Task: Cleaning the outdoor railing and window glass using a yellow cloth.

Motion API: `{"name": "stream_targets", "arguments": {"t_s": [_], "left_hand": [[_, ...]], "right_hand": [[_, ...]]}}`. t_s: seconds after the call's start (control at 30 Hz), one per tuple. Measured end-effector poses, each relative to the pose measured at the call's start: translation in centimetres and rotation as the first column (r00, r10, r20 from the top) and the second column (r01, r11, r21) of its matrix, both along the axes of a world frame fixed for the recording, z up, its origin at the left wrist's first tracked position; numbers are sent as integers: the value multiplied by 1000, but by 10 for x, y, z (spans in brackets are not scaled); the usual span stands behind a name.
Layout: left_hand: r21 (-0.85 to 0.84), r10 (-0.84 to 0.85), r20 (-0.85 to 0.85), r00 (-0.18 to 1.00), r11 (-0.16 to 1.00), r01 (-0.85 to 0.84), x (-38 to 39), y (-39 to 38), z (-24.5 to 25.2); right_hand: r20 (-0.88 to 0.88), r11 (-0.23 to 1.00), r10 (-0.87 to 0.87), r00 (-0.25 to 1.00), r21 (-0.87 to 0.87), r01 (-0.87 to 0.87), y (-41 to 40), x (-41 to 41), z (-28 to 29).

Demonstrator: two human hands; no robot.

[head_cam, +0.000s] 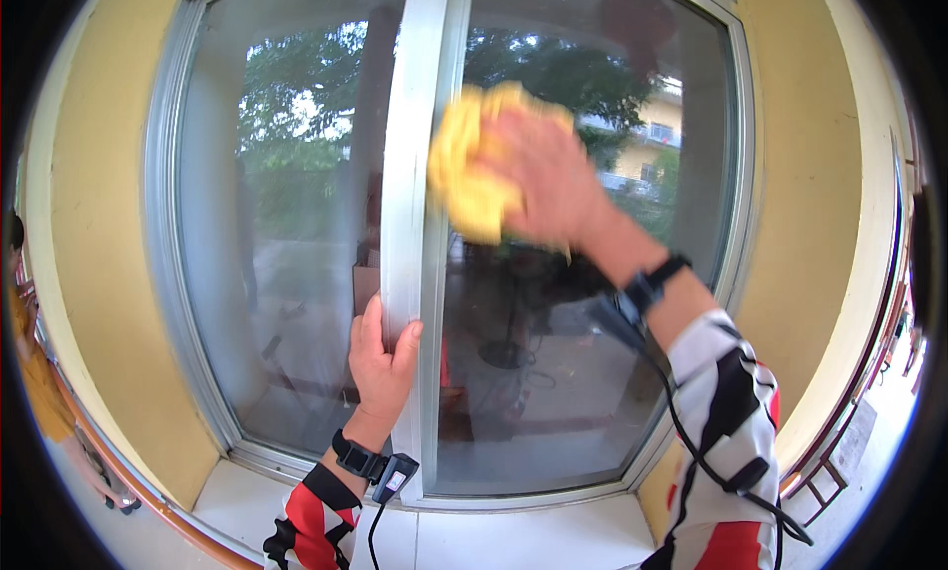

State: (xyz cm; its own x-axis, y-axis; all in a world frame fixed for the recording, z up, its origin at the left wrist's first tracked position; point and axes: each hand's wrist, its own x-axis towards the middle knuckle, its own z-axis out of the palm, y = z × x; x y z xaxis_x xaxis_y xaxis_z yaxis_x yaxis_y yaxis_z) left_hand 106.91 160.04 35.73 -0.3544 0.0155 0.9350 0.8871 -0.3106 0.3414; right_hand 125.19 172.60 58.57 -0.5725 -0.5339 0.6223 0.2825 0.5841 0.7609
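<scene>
My right hand presses a yellow cloth to the upper left part of the right window pane, beside the metal middle frame. Hand and cloth are blurred. Lower down, my left hand rests on the middle frame, its fingers over the left edge and its thumb on the front; it holds no separate object. The left glass pane reflects trees. Both wrists wear black straps with small devices and cables.
A white tiled sill runs below the window. Yellow walls flank it on both sides. At the far left edge stands a person in a yellow top. A wooden frame-like object is at the lower right.
</scene>
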Motion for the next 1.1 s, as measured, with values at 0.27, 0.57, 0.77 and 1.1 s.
{"name": "stream_targets", "arguments": {"t_s": [0.27, 0.57, 0.77, 1.1], "left_hand": [[52, 60, -24, 998, 997, -59, 0, -6, -5], [59, 20, 10, 1000, 998, -21, -1, 3, -4], [61, -99, 82, 992, 994, 94, -3, 3, -10], [32, -59, 66, 996, 998, 57, 2, 0, -10]], "right_hand": [[-795, 975, -212, 569, -207, 76, 84, 122, 111], [-701, 960, -12, 713, -206, -187, 26, 17, 45], [-454, 995, 73, 888, 94, -33, -5, -49, 117], [-755, 957, -250, 606, -286, 39, 111, 163, 155]]}}
